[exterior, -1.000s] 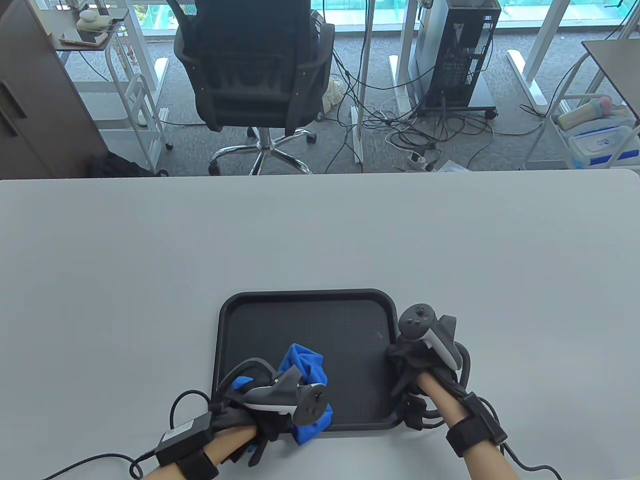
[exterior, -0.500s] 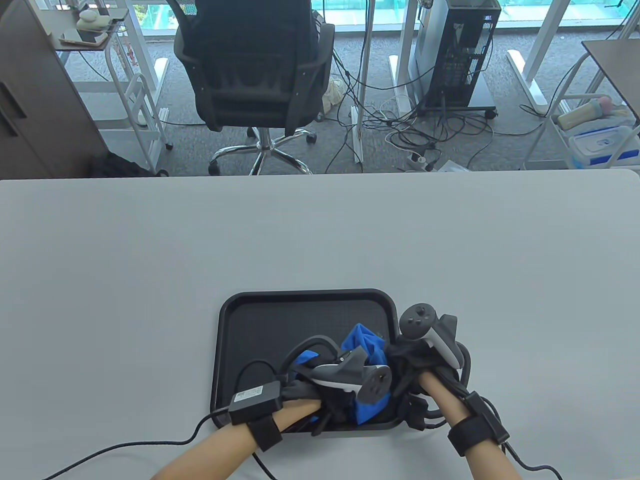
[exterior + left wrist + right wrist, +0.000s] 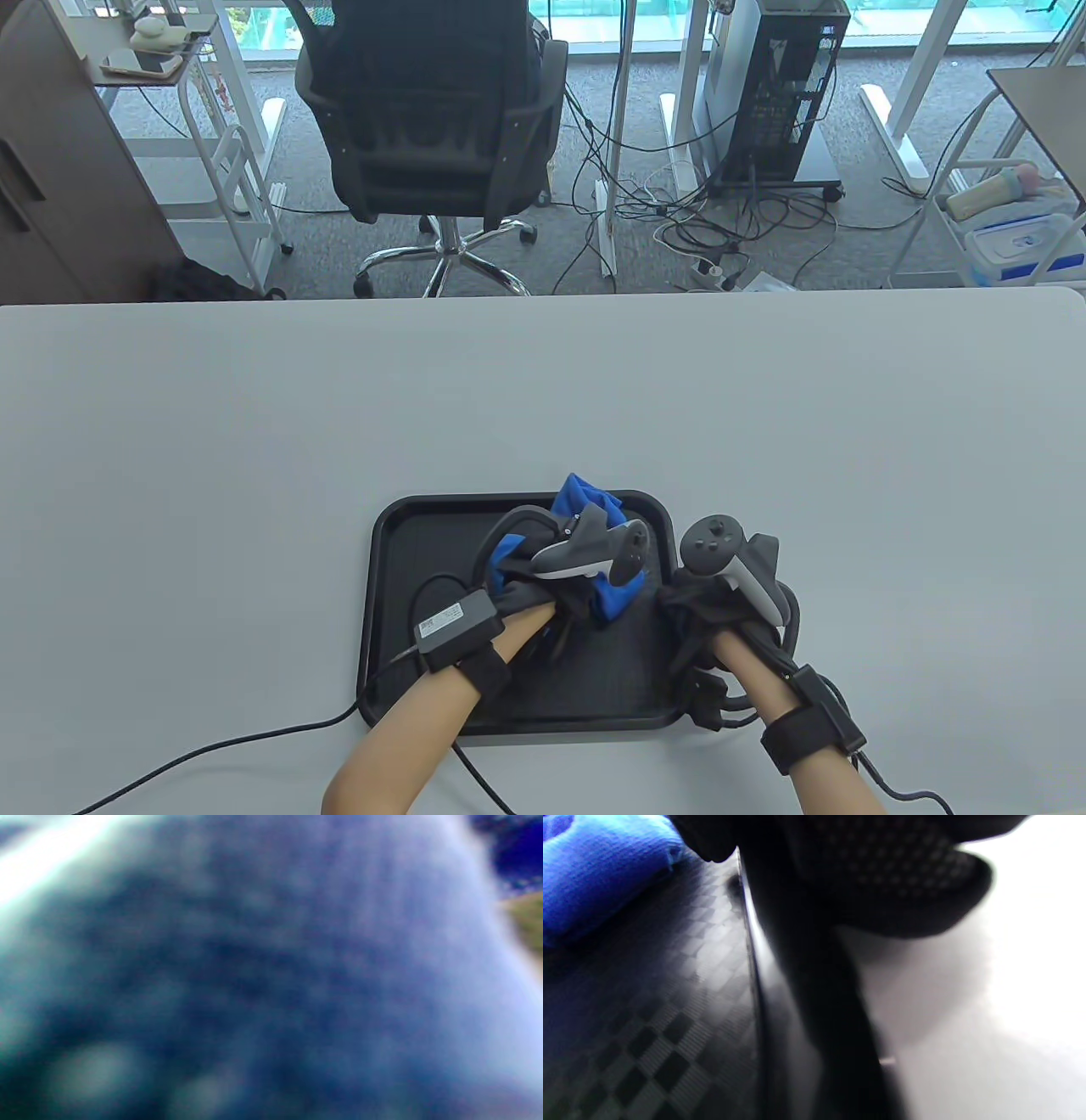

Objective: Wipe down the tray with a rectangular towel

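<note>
**Tray under a bunched blue towel, far right corner**

One black tray (image 3: 407,594) with a checkered floor, one blue towel (image 3: 585,501) and two gloved hands are in view. The tray sits near the front edge of a pale grey table (image 3: 254,424). Past the table are grey carpet, one black office chair (image 3: 433,110), a computer tower (image 3: 785,85) and loose cables.

The left hand (image 3: 543,586) grips the crumpled towel down on the tray's far right part, cloth showing beyond and beside the fingers. The right hand (image 3: 721,611) holds the tray's right rim, just beside the towel; its wrist view shows gloved fingers (image 3: 882,866) over that rim.
</note>
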A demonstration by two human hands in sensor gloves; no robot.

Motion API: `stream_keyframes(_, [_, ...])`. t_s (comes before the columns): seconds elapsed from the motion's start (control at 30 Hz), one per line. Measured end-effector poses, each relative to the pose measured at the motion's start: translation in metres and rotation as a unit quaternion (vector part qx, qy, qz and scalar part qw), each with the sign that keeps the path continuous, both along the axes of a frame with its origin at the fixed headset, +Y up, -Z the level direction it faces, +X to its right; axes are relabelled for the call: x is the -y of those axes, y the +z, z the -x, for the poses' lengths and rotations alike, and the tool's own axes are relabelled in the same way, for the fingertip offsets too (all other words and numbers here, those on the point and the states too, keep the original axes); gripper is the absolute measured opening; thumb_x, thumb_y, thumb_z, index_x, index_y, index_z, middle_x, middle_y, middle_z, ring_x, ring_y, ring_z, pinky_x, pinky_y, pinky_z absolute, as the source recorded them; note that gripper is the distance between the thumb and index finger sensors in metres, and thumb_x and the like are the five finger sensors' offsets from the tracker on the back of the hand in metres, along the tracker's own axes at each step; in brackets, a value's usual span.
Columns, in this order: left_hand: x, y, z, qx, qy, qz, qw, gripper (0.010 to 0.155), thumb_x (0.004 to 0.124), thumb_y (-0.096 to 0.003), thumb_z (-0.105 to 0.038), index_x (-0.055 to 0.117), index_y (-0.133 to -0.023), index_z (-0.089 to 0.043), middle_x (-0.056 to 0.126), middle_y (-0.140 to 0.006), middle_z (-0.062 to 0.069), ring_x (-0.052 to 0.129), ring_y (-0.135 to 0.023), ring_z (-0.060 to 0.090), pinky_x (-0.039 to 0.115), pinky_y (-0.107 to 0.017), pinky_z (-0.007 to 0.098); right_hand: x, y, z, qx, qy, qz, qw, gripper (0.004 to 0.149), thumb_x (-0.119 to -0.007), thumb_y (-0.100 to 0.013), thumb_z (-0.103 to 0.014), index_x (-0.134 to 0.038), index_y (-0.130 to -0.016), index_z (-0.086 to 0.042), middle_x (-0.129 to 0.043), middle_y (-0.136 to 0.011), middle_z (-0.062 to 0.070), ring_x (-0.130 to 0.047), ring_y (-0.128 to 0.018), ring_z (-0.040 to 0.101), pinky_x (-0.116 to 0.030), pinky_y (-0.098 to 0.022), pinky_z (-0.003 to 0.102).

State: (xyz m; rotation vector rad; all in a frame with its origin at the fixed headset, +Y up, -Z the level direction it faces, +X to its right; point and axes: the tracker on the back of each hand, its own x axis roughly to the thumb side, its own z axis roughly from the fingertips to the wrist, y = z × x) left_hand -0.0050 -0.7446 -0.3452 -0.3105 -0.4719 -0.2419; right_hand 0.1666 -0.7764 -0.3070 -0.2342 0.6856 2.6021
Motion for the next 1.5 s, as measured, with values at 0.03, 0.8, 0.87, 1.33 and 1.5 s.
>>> stream_keyframes(0.03, [0.000, -0.004, 0.007, -0.014, 0.003, 0.003, 1.000, 0.054, 0.077, -0.0499, -0.029, 0.059, -0.101, -0.029, 0.069, -0.108, 0.004, 0.088, -0.082, 0.020, 0.071, -0.064, 0.051, 0.000, 0.000, 0.000, 0.001, 0.003, -0.002, 1.000, 0.047, -0.074, -0.048, -0.038, -0.064, -0.078, -0.003, -0.089, -0.040, 0.011, -0.097, -0.014, 0.020, -0.084, -0.006, 0.035])
stream_keyframes(0.8, [-0.004, 0.033, 0.144, -0.109, -0.047, 0.031, 0.992, 0.054, 0.078, -0.0494, -0.029, 0.060, -0.100, -0.024, 0.071, -0.106, 0.009, 0.089, -0.082, 0.023, 0.072, -0.063, 0.051, -0.001, 0.003, 0.005, 0.012, 0.027, -0.016, 0.999, 0.048, -0.074, -0.048, -0.038, -0.065, -0.078, -0.002, -0.089, -0.039, 0.011, -0.097, -0.012, 0.019, -0.084, -0.004, 0.034])
stream_keyframes(0.87, [-0.004, 0.047, 0.147, -0.089, -0.048, 0.035, 0.994, 0.055, 0.078, -0.0492, -0.029, 0.059, -0.100, -0.024, 0.070, -0.106, 0.009, 0.089, -0.082, 0.023, 0.072, -0.063, 0.051, 0.000, 0.003, 0.005, 0.011, 0.026, -0.016, 0.999, 0.048, -0.074, -0.048, -0.038, -0.065, -0.078, -0.002, -0.089, -0.039, 0.011, -0.097, -0.012, 0.019, -0.084, -0.004, 0.034])
stream_keyframes(1.33, [-0.005, 0.110, 0.113, 0.054, -0.032, 0.058, 0.996, 0.055, 0.077, -0.0491, -0.031, 0.060, -0.101, -0.023, 0.069, -0.105, 0.011, 0.090, -0.081, 0.023, 0.073, -0.062, 0.050, 0.000, 0.003, 0.005, 0.010, 0.021, -0.012, 1.000, 0.048, -0.074, -0.048, -0.038, -0.065, -0.078, -0.002, -0.089, -0.039, 0.012, -0.097, -0.013, 0.020, -0.084, -0.004, 0.035])
stream_keyframes(1.5, [-0.005, 0.121, 0.082, 0.100, -0.027, 0.061, 0.993, 0.056, 0.077, -0.0493, -0.031, 0.059, -0.101, -0.023, 0.068, -0.106, 0.011, 0.090, -0.080, 0.023, 0.073, -0.063, 0.050, 0.000, 0.003, 0.005, 0.008, 0.021, -0.011, 1.000, 0.048, -0.074, -0.048, -0.038, -0.065, -0.078, -0.002, -0.089, -0.039, 0.012, -0.097, -0.013, 0.020, -0.084, -0.004, 0.035])
